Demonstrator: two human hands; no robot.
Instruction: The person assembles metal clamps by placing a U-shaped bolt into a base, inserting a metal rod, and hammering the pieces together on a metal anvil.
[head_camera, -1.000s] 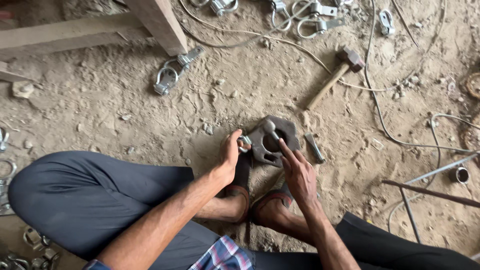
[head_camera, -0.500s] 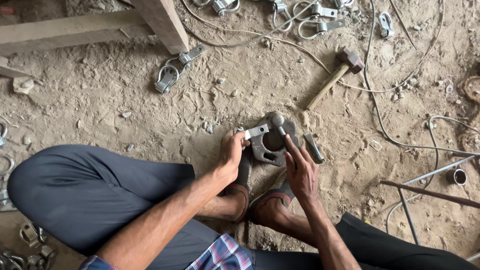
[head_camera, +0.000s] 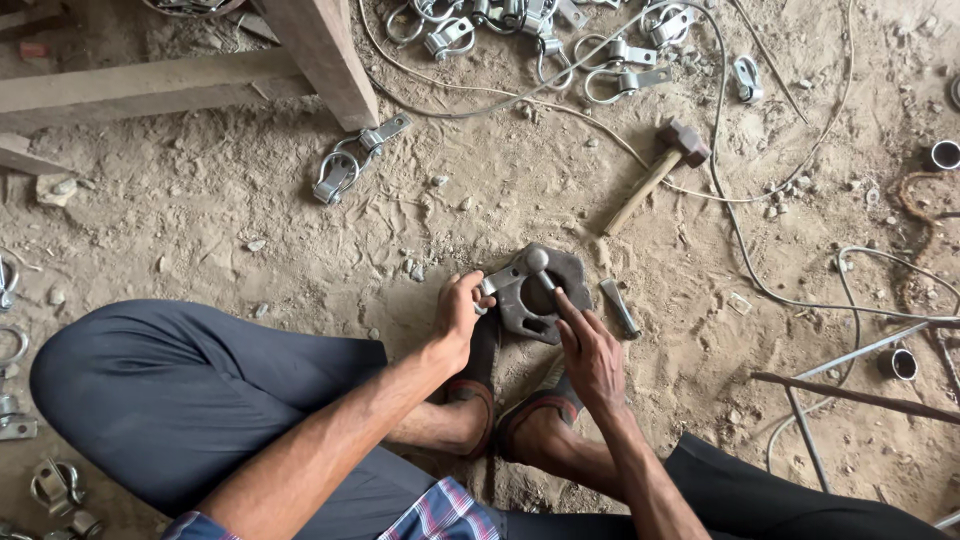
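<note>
A dark, lobed metal block (head_camera: 530, 297) is lying flat on the dirt floor (head_camera: 250, 210), just beyond the person's sandalled feet, with a round hollow at its middle. Across that hollow a small bright metal clamp piece (head_camera: 520, 275) is resting, its long axis running from about eight o'clock up to two o'clock, a rounded knob at the upper end.

The left hand (head_camera: 460, 312) is sitting at nine o'clock of the block, its fingers curled together and pinching the lower, flat end of the clamp piece against the block's edge. The right hand (head_camera: 590, 350) is coming in from five o'clock, fingers held loosely apart, the forefinger stretched out and pressing on the block's rim beside the hollow; it is holding nothing. The left hand is the nearer one to the clamp piece, which is lying toward one o'clock from its fingertips.

A short metal pin (head_camera: 620, 306) is lying just beside the block at three o'clock. Farther out at one o'clock a wooden-handled hammer (head_camera: 657, 173) is resting on the dirt, well apart. At twelve o'clock a heap of finished clamps (head_camera: 540, 35) is spreading along the top, and a wooden bench leg (head_camera: 320, 55) is standing at eleven o'clock.
</note>
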